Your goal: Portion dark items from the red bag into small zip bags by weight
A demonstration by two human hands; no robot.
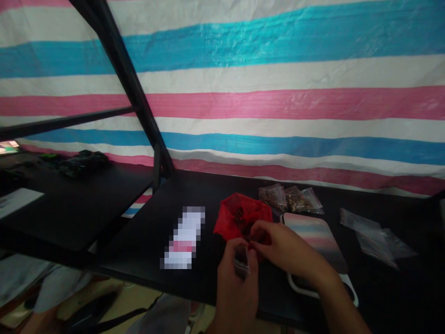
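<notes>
My left hand (233,273) is curled around a small clear plastic bag (241,262) held just over the black table (146,232). My right hand (281,248) meets it from the right with fingertips pinched together at the bag's mouth; what they pinch is too small to name. Right behind both hands lies an open red plastic bag (239,215) with dark small pieces inside.
Filled small clear bags (290,198) lie behind the red bag. A glossy tray (314,241) sits right of my hands, with empty clear bags (377,236) farther right. A blurred-out card (186,237) lies to the left. Black frame bars (139,99), a second table and a striped tarp surround.
</notes>
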